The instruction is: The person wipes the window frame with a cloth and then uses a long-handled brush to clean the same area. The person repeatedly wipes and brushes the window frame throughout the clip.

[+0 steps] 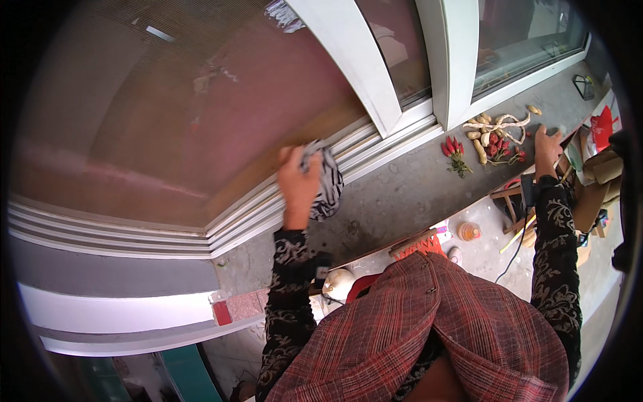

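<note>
My left hand (299, 184) is closed around a crumpled black-and-white striped cloth (329, 184). It is over the white window track (358, 151), against the pane on the left. My right hand (548, 149) lies on the grey sill (388, 208) close to its outer edge, fingers stretched out and nothing seen in them. Just left of that hand are a string of peanut-shaped ornaments (480, 144), a pale twisted cord (512, 124) and red chilli-like pieces (495, 144). Another red bunch with green stems (457, 155) lies apart, nearer the cloth.
White sash frames (449, 74) stand upright in the track. A small dark-framed geometric holder (583, 87) sits at the sill's far right end. Below the sill are a bottle with orange contents (469, 231), a black cable (516, 251) and cardboard (593, 194).
</note>
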Demonstrator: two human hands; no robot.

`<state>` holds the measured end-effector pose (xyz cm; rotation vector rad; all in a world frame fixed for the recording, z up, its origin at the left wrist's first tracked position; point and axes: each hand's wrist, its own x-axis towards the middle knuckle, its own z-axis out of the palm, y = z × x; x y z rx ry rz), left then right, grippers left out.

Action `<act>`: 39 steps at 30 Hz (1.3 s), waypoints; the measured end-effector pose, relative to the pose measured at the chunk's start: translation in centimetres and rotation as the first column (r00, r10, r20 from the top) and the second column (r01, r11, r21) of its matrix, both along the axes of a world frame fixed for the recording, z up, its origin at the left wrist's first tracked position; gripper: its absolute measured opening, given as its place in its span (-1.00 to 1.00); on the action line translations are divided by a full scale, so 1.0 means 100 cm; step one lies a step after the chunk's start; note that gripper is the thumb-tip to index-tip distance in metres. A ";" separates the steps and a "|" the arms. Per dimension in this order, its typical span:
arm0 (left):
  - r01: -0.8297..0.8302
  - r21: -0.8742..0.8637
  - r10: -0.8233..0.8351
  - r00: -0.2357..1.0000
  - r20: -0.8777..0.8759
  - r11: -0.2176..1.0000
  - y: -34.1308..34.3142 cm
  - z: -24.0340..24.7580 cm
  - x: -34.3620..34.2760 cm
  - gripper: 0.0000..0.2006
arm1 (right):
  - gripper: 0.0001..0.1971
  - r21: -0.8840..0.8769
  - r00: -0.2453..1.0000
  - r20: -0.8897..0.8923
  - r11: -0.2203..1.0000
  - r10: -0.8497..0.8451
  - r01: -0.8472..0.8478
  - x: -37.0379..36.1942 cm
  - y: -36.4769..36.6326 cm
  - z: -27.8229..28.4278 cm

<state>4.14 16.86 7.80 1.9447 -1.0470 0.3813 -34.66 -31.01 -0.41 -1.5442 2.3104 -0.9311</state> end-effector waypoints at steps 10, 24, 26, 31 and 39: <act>0.178 0.266 -0.206 0.975 0.081 0.947 -0.093 -0.056 -0.030 -0.46 | -0.17 0.005 0.999 -0.033 1.000 -0.002 0.002 0.002 -0.003 -0.007; 0.106 0.543 -0.215 0.966 0.140 0.833 -0.091 -0.040 -0.022 -0.68 | -0.16 0.003 1.000 -0.003 1.000 0.001 -0.001 0.006 -0.002 -0.013; 0.057 0.544 -0.180 0.968 0.175 0.837 -0.089 -0.040 -0.022 -0.71 | -0.16 0.006 1.000 -0.010 1.000 0.004 -0.004 0.006 -0.003 -0.013; 0.084 0.426 -0.173 0.970 0.174 0.901 -0.073 -0.051 -0.021 -0.76 | -0.16 0.011 1.000 -0.011 1.000 0.016 -0.016 0.007 -0.003 -0.015; -0.119 0.390 -0.013 0.948 0.319 0.913 0.025 -0.062 0.021 -0.80 | -0.17 -0.039 0.995 -0.093 0.999 0.021 -0.024 -0.002 -0.022 -0.033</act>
